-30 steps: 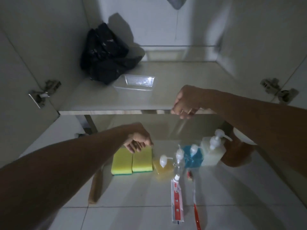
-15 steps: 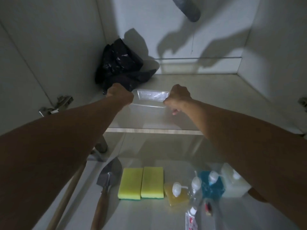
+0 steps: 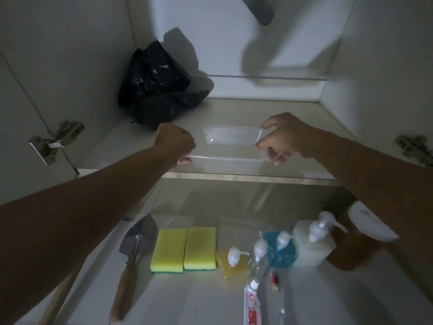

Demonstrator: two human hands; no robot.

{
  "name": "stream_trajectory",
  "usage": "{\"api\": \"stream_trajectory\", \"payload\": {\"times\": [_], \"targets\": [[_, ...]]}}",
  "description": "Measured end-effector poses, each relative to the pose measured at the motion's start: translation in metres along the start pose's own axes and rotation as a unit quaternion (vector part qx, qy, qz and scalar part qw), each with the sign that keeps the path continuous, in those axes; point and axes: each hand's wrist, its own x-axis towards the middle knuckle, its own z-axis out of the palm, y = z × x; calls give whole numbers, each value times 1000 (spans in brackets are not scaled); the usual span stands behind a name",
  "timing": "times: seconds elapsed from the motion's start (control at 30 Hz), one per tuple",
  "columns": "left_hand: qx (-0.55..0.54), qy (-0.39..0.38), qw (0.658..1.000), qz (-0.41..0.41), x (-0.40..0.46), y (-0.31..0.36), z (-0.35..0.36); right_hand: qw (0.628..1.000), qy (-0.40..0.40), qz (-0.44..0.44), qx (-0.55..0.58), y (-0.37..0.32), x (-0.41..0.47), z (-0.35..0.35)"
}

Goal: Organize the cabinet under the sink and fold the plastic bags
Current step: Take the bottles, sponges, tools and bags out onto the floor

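Observation:
A clear plastic container point(image 3: 230, 146) sits near the front edge of the cabinet floor point(image 3: 293, 118). My left hand point(image 3: 174, 143) grips its left end with curled fingers. My right hand point(image 3: 281, 139) pinches its right end between thumb and fingers. A crumpled heap of black plastic bags point(image 3: 157, 90) lies in the back left corner of the cabinet, just behind my left hand.
On the tiled floor in front stand two yellow sponges point(image 3: 184, 249), a trowel point(image 3: 131, 259), several pump bottles point(image 3: 281, 249), a toothpaste tube point(image 3: 251, 306) and a brown jar with a white lid point(image 3: 365, 231). Door hinges point(image 3: 56, 141) sit on both sides. A grey pipe point(image 3: 260, 8) hangs above.
Both hands rose from the floor items into the cabinet, took the clear container by its ends and drew it toward the front edge and to the right.

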Motion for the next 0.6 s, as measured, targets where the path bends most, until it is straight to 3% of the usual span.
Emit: {"api": "stream_trajectory", "payload": {"times": [0.2,0.3,0.4,0.47,0.6], "targets": [[14,-101,993,65,-72,9,39,985,28,-39,-163,45,-46,-31],[27,-163,983,87,-97,4,63,980,-8,-49,-195,63,-72,-33],[54,-178,977,103,-119,-8,90,979,-80,15,-184,86,-95,-37],[40,-175,981,73,-134,-19,107,976,-127,67,-161,106,-111,-41],[-58,-204,974,-74,-176,-49,135,964,-161,157,-142,150,-137,-44]]}}
